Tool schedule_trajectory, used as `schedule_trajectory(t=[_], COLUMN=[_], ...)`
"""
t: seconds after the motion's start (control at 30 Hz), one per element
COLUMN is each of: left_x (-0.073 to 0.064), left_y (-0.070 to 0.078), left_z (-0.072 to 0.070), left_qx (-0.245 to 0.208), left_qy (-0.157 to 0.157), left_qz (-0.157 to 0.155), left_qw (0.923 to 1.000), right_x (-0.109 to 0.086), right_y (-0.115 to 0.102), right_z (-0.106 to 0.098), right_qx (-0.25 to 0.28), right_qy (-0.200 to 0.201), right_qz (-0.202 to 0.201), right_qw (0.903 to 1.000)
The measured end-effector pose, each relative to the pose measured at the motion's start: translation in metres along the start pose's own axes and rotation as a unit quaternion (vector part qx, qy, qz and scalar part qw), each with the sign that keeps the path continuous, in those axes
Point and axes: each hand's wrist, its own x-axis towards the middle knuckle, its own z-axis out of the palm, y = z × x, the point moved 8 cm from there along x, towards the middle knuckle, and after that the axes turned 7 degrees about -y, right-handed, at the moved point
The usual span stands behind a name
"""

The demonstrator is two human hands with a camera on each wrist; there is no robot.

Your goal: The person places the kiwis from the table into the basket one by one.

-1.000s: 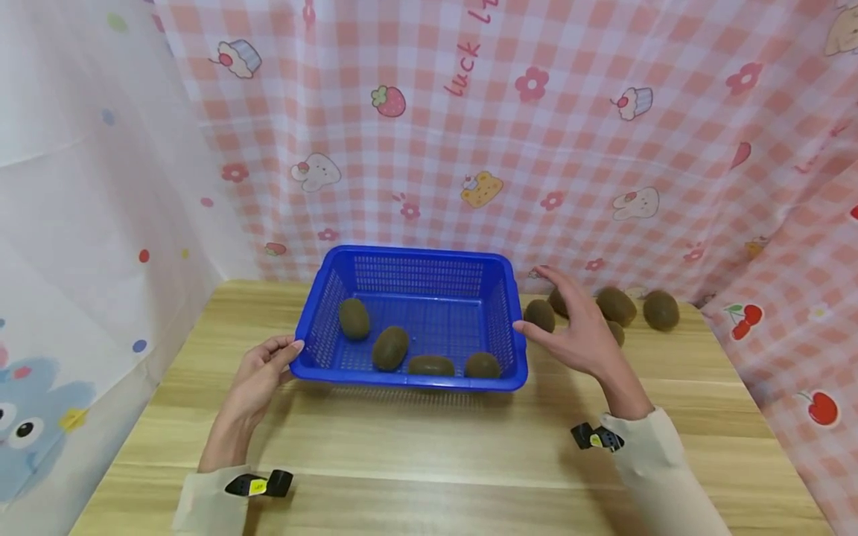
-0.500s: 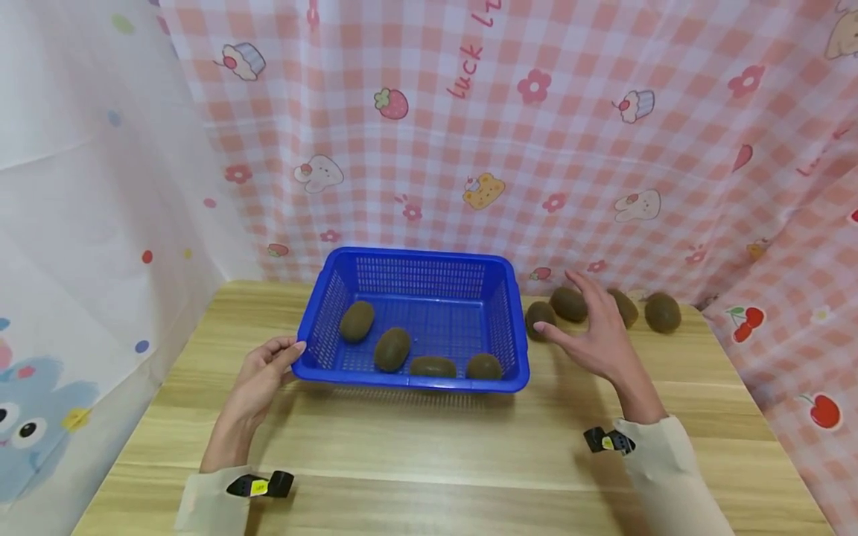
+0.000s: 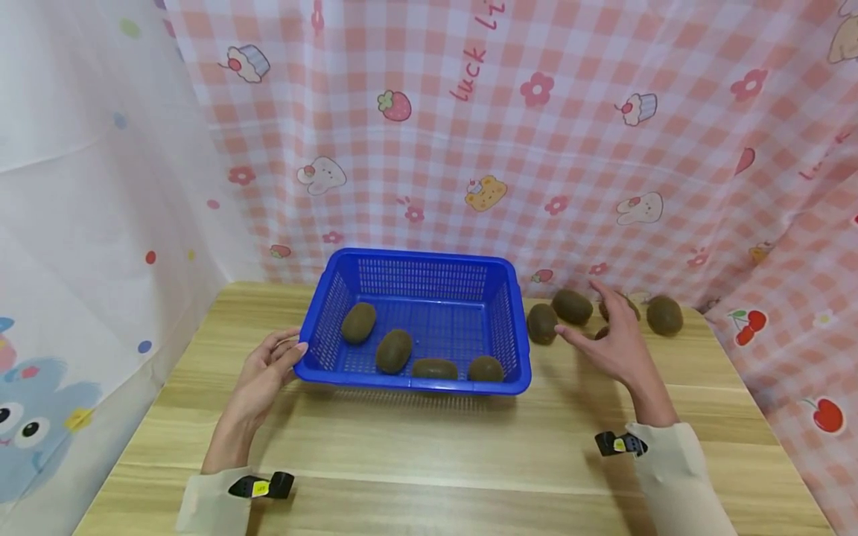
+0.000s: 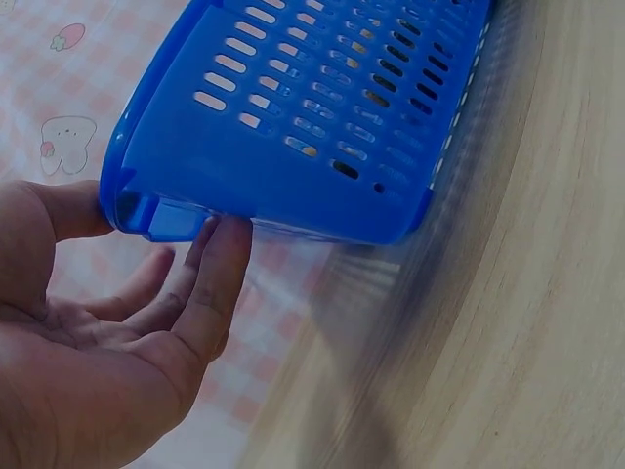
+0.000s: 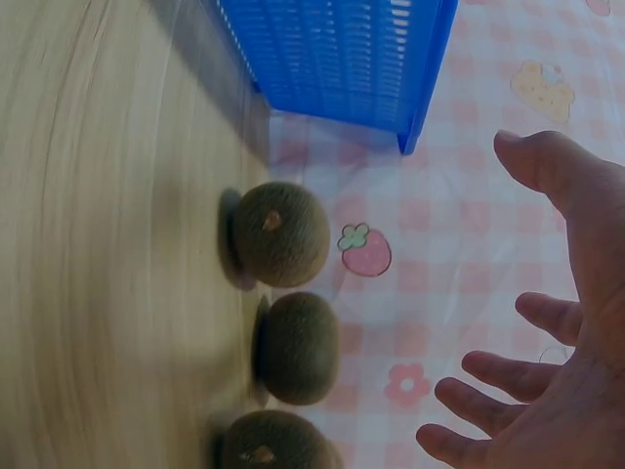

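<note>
- Shifting the right hand (image 3: 620, 344) farther right over the past second, drawing away from the rim of the blue, rectangular, perforated plastic basket (image 3: 436, 320) and hovering among the loose fruit.
- Keeping the left hand (image 3: 263, 377) in its earlier place, pinching the nearest part of the basket's rim between thumb and fingers, and so probably steadying it.
- Still counting four brown, oval, fuzzy-skinned kiwifruit (image 3: 394, 351) inside the basket, with none added over that second; judging the work, from this, to be at a reaching stage rather than a carrying one.
- Spreading the right thumb and fingers wide, showing nothing gripped; staying clear of the three nearest fruit seen in the right wrist view.
- Holding the two hands well apart, with the basket sitting between them, touching the left and standing free of the right.
- Seeing at least five loose brown oval kiwifruit (image 3: 542, 324) grouped around the right hand on the pale, wood-grained tabletop (image 3: 429, 461): one just left of the thumb, one beyond it, one partly behind the fingers, one farther right, and one mostly hidden under the palm.
- Not being able to tell about contact between the palm and that hidden fruit.
</note>
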Motion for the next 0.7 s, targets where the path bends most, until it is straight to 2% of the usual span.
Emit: schedule_trajectory(t=[0.13,0.4,0.5,0.7], left_x=[0.0,0.002,0.002,0.001], left_y=[0.002,-0.002,-0.002,-0.002], left_z=[0.001,-0.001,-0.001,-0.001], left_qx=[-0.007,0.012,0.011,0.01], left_qy=[-0.006,0.008,0.008,0.003], left_qz=[0.007,-0.003,-0.003,0.003], left_qw=[0.9999,0.9999,0.9999,0.9999], right_x=[-0.002,-0.005,-0.008,-0.017], right_y=[0.008,0.029,0.039,0.057], right_z=[-0.002,-0.001,0.001,0.008], right_qx=[0.007,0.024,0.025,0.025], right_qy=[0.004,0.005,-0.005,-0.049], right_qz=[0.005,0.008,0.029,0.085], right_qw=[1.0,0.9997,0.9992,0.9949])
